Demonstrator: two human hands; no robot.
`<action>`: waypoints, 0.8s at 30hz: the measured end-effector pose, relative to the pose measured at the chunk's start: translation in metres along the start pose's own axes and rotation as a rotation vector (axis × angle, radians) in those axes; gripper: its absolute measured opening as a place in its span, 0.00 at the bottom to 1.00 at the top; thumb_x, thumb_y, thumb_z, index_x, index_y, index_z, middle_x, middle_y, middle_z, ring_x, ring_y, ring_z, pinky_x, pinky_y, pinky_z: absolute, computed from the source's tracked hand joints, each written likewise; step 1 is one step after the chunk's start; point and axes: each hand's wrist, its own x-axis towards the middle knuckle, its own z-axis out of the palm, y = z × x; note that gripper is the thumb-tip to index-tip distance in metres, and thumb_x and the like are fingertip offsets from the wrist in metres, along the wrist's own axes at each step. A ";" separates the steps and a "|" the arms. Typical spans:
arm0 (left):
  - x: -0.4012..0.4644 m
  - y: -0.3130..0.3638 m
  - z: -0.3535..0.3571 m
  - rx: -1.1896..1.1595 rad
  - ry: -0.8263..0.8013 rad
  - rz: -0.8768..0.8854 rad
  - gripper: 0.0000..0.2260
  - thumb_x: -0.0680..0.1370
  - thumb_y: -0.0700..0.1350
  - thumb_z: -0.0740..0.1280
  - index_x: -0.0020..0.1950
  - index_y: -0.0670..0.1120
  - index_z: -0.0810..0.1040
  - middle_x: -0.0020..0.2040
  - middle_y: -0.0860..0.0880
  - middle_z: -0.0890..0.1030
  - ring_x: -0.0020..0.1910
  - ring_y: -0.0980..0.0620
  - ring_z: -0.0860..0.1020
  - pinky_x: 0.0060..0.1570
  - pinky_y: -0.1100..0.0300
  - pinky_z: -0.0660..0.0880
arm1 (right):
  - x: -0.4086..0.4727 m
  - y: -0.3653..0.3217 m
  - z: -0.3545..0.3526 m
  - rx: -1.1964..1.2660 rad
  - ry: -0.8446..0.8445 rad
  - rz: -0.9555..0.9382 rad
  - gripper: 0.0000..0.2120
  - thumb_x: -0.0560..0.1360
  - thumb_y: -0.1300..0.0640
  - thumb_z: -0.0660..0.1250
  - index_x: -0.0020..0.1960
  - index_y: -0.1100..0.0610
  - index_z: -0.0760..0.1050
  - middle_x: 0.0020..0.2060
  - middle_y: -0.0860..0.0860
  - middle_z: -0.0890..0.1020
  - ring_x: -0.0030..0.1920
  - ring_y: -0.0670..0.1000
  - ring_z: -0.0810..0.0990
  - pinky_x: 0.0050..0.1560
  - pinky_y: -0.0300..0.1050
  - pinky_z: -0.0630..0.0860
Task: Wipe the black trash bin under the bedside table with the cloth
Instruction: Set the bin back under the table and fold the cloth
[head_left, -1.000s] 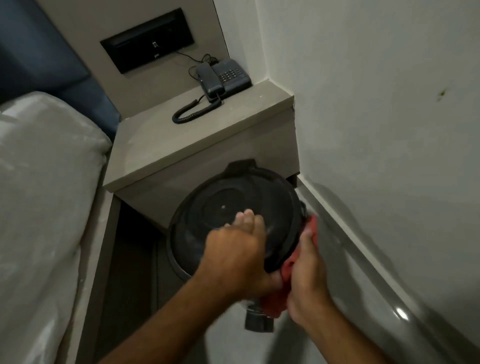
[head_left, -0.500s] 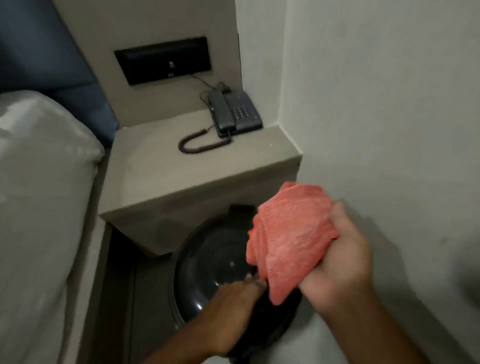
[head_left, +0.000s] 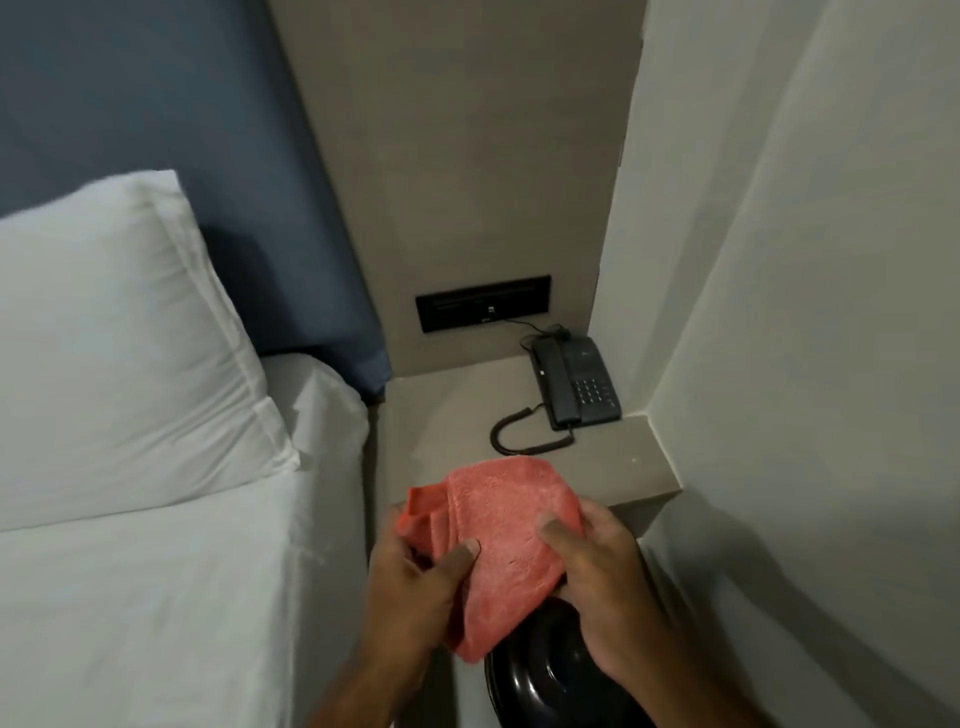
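Note:
A red-orange cloth (head_left: 506, 535) is held up in front of me by both hands, above the front edge of the bedside table (head_left: 447, 415). My left hand (head_left: 415, 587) pinches its left side with thumb on top. My right hand (head_left: 608, 577) grips its right side. Below the cloth, the glossy black trash bin (head_left: 545, 675) shows only its rounded lid at the bottom of the view, partly hidden by my right hand and the cloth.
A dark corded telephone (head_left: 576, 382) sits at the back right of the bedside table, under a black wall panel (head_left: 483, 303). A bed with white sheet (head_left: 145, 597) and pillow (head_left: 104, 332) lies to the left. A grey wall (head_left: 831, 364) closes the right side.
My left hand left the bin lid and took hold of the cloth. Both hands lifted the cloth away from the bin, and the view tilted up toward the wall.

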 end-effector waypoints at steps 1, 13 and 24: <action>0.005 0.009 -0.001 0.077 -0.014 0.036 0.21 0.73 0.43 0.73 0.52 0.68 0.71 0.53 0.54 0.80 0.45 0.51 0.84 0.39 0.57 0.83 | 0.001 -0.008 0.004 -0.037 0.029 -0.004 0.21 0.78 0.64 0.72 0.66 0.55 0.68 0.56 0.55 0.83 0.54 0.58 0.86 0.56 0.62 0.84; 0.116 -0.051 0.008 0.200 -0.009 -0.186 0.23 0.72 0.35 0.73 0.52 0.59 0.67 0.55 0.50 0.77 0.52 0.48 0.80 0.39 0.52 0.82 | 0.122 0.029 0.008 -0.425 -0.163 0.076 0.14 0.80 0.59 0.69 0.65 0.51 0.78 0.54 0.42 0.80 0.51 0.39 0.79 0.42 0.30 0.74; 0.189 -0.152 0.020 0.056 0.069 -0.356 0.31 0.71 0.31 0.72 0.65 0.54 0.62 0.56 0.46 0.78 0.49 0.46 0.81 0.29 0.55 0.81 | 0.227 0.103 0.009 -0.539 -0.255 0.270 0.22 0.82 0.48 0.66 0.73 0.55 0.73 0.64 0.49 0.77 0.57 0.47 0.78 0.55 0.45 0.76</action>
